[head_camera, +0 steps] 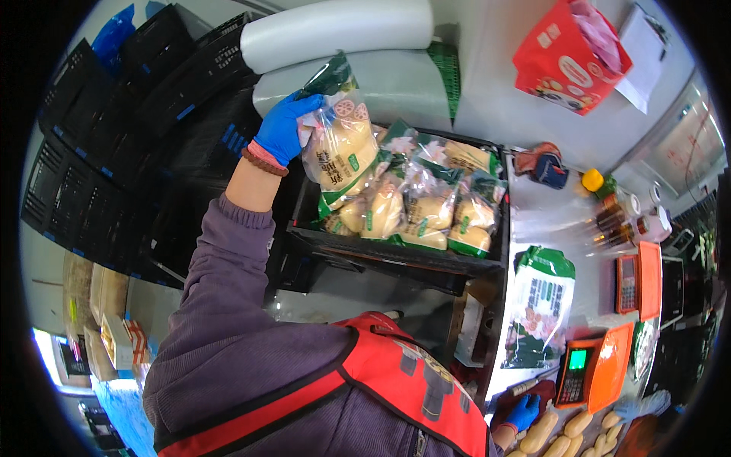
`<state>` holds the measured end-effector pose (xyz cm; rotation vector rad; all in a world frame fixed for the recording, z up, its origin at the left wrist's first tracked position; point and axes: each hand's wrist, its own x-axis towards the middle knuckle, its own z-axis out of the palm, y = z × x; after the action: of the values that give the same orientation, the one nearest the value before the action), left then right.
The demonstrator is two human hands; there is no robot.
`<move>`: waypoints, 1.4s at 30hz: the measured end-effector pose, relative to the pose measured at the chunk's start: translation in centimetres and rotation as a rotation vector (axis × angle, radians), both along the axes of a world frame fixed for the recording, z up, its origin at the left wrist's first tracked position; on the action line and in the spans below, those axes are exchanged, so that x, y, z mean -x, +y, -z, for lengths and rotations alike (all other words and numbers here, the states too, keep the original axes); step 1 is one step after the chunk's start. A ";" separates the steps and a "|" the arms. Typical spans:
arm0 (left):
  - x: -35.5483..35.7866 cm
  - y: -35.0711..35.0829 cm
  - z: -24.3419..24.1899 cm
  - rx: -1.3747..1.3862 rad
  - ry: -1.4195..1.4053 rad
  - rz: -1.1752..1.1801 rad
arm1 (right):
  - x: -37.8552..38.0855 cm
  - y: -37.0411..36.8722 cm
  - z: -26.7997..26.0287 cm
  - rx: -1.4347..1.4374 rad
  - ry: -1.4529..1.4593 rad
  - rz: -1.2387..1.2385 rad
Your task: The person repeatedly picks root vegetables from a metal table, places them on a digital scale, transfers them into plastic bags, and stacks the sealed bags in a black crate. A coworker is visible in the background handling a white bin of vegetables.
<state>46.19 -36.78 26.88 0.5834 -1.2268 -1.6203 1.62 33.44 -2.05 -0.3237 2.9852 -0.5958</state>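
Note:
My left hand (288, 128), in a blue glove over a pink one, grips the upper part of a clear plastic bag of lotus root (347, 143) with a green top. It holds the bag above the left side of a black plastic crate (365, 245). Several similar bags of lotus root (431, 211) lie in that crate. At the lower right, my right hand (522, 412), also blue-gloved, is low at the table beside a dark red cloth (502, 403) and loose lotus root pieces (539, 432); its grip is unclear.
Stacked black crates (103, 154) fill the left. Plastic film rolls (342, 31) lie behind the crate. On the right table are a flat printed bag (539, 308), orange scales (588, 368) and bottles (619, 211). A light-blue glove (645, 404) shows beyond the lotus roots.

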 end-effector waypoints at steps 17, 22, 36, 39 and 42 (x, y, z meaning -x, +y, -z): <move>0.1 -6.6 13.4 -0.248 -0.762 0.284 | 0.8 0.4 2.9 -0.201 -0.003 0.190; 1.3 -9.8 19.5 0.118 -0.953 0.180 | 0.5 -2.3 1.6 -0.270 0.002 0.201; 11.0 -2.9 14.4 0.965 -0.820 -0.219 | -1.1 -3.7 3.3 -0.186 0.248 0.296; 19.7 5.7 17.7 0.360 -0.422 0.256 | -1.0 0.0 5.1 0.160 0.224 0.226; 27.1 14.6 21.5 0.667 -0.554 0.445 | -2.3 -0.1 2.9 0.355 0.190 0.108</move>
<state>19.08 -22.20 5.38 0.3413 -2.3131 -1.2879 3.87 33.37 -4.96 -0.2546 3.0795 -1.1737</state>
